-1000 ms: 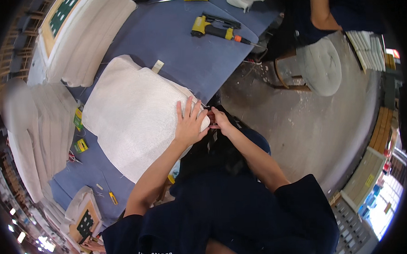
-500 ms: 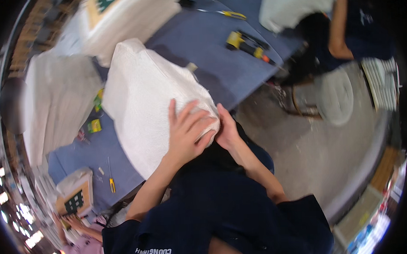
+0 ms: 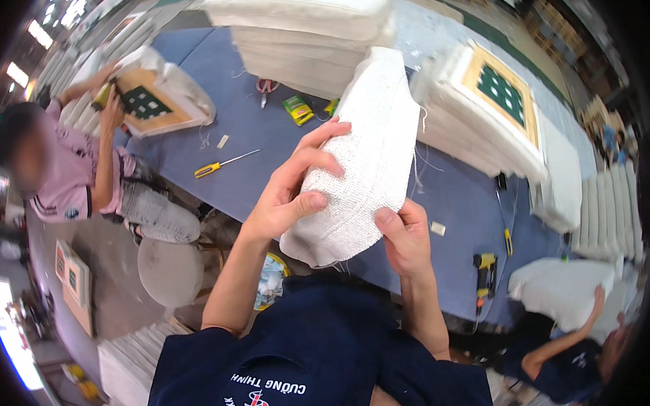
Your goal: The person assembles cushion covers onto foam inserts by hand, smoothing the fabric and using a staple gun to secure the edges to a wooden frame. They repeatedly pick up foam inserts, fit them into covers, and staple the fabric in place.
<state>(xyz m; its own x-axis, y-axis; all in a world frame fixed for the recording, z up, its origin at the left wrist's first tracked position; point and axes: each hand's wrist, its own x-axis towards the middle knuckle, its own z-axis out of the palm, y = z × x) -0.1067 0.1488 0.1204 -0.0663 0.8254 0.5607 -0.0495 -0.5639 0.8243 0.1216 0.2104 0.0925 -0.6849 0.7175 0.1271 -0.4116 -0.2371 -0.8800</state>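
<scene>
So your left hand [image 3: 288,194] is curled over the left side of the white cushion [image 3: 370,146], thumb on the near face, while your right hand [image 3: 408,239] pinches its lower right edge, thumb showing and the other fingers partly hidden. Both grips look closed on it, and it's tilted up between them at the near side of the blue table [image 3: 461,244], yellow-handled screwdriver [image 3: 225,164] off left, yellow-and-black power tool [image 3: 483,274] over right.

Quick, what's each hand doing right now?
Left hand: closed on the white woven fabric cover, holding its left side.
Right hand: closed, holding the same cover's lower right edge.
</scene>
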